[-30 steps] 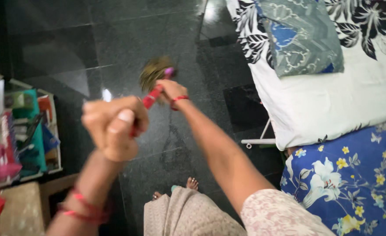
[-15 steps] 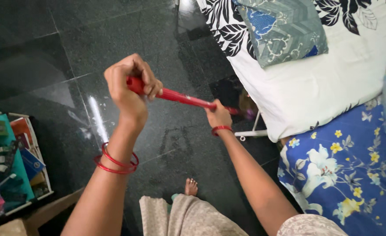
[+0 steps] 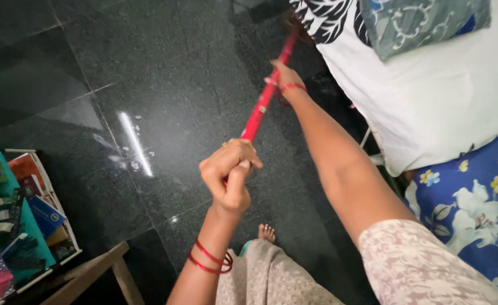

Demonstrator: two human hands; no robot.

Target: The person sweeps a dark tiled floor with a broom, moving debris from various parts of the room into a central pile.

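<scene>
Lower left: box of books (image 3: 20, 217) on a wooden stool (image 3: 99, 271). Centre: left hand (image 3: 230, 178) fisted round the red broom handle (image 3: 263, 101) top end, steering it. Upper centre-right: right hand (image 3: 282, 79) closed on the handle further down, angling it under the bed (image 3: 429, 107) edge; bristles hidden.

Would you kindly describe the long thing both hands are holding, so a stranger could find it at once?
Over the dark polished floor, beside the white bedsheet, runs a slim red broom handle. The left hand grips its near end, the right hand further up. Nothing else there is long, straight and bright red.
</scene>
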